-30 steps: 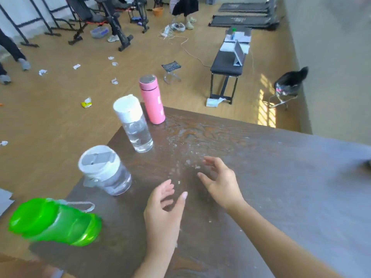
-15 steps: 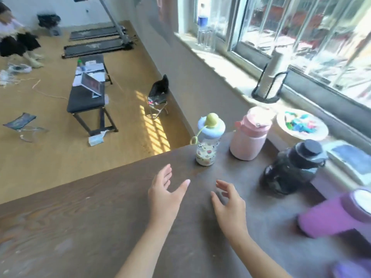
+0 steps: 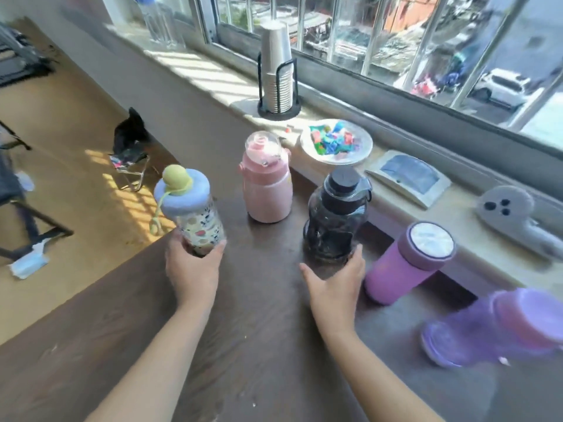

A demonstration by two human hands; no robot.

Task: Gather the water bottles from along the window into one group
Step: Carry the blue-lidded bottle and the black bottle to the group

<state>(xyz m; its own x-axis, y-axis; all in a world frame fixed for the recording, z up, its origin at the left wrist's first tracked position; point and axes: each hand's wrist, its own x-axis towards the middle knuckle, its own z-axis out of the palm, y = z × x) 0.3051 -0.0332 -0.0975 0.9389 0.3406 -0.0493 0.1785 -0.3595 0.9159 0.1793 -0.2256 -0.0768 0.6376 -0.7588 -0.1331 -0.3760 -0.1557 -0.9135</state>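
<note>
Several bottles stand along the window side of the dark wooden table (image 3: 243, 345). My left hand (image 3: 193, 269) grips the base of the patterned bottle with a blue lid and yellow knob (image 3: 190, 213) at the table's far left corner. A pink bottle (image 3: 268, 184) stands behind it to the right. My right hand (image 3: 335, 284) is spread, its fingertips touching the base of the black bottle (image 3: 336, 216). A purple flask (image 3: 408, 260) stands further right, and a translucent violet bottle (image 3: 499, 327) sits blurred at the right edge.
On the window sill (image 3: 213, 71) stand a stack of cups in a black holder (image 3: 275, 74), a plate of coloured sweets (image 3: 335, 141), a flat framed object (image 3: 408, 176), a grey soft toy (image 3: 511, 214) and clear bottles (image 3: 158, 22). Floor with a bench lies left.
The view has swung from the table's other bottles to the window side. My left hand has closed on the patterned bottle, and my right hand has reached the black bottle's base.
</note>
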